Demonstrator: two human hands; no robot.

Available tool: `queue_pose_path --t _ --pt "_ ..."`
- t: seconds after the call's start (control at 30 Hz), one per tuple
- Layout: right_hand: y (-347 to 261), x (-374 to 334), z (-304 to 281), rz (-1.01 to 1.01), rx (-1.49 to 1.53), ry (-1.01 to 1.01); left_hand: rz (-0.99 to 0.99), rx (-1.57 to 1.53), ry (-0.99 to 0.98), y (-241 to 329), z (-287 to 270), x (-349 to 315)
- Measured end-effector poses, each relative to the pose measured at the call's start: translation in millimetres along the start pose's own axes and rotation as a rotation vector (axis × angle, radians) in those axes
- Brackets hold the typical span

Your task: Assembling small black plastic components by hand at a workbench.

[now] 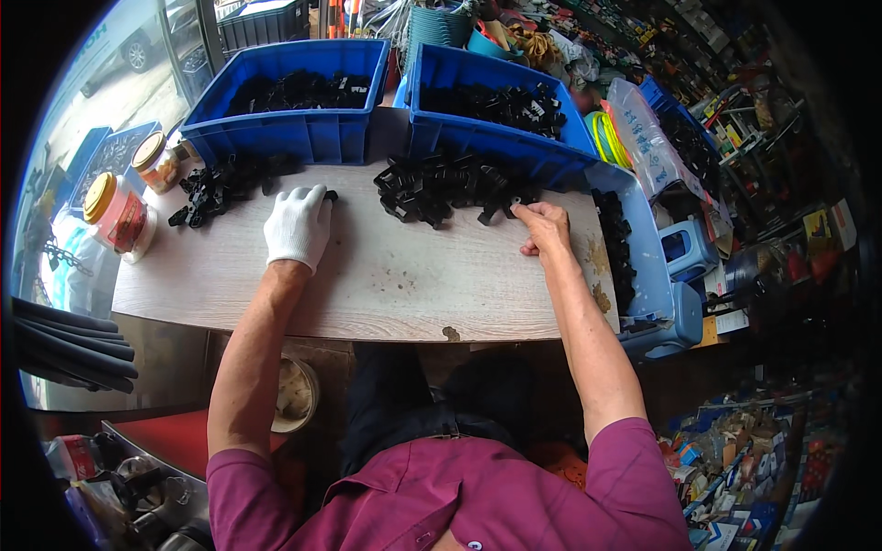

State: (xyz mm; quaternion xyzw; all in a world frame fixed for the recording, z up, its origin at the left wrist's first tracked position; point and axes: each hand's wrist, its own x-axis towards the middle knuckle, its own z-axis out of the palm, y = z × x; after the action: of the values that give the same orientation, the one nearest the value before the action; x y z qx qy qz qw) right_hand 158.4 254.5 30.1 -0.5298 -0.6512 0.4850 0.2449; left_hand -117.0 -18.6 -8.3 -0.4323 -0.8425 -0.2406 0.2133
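Resting palm-down on the pale wood-grain worktop [413, 285], the left hand [299, 225], in a white knitted glove, has its fingers bent and close together. A small black piece [332, 196] shows just beside its fingertips; whether the fingers grip it, I cannot tell. The bare right hand [544, 227] is bent at the knuckles, its forefinger reaching the right end of a long heap of black plastic pieces [441, 188]. A small part of that heap lies right at the fingertip, but I cannot tell whether it is pinched or only touched. The two hands are well apart, with bare worktop between them.

A smaller heap of black plastic pieces [216, 188] lies to the left of the gloved hand. Behind the heaps stand two deep blue plastic bins, a left bin [276, 138] and a right bin [487, 140], each holding more black pieces.

As for writing, a clear jar with a yellow lid [119, 216] at the worktop's left edge wears a red label, its print too small to read. A clear plastic bag [637, 133] at the right carries blue handwritten-looking marks. Large pale lettering [92, 41] shows at the upper left, by the window, partly cut off by the dark rim of the view.
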Motion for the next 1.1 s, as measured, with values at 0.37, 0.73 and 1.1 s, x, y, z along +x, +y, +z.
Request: queue_pose_path --t 0.37,0.73,1.1 --pt "1 -14 -25 0.209 0.171 -0.131 -0.107 -0.087 0.024 -15 5 4" --pt "10 -26 -31 0.275 0.226 -0.052 0.002 -0.095 0.026 -5 0 0" --pt "1 -30 -12 0.080 -0.004 -0.020 -0.052 -0.287 0.040 -5 -4 2"
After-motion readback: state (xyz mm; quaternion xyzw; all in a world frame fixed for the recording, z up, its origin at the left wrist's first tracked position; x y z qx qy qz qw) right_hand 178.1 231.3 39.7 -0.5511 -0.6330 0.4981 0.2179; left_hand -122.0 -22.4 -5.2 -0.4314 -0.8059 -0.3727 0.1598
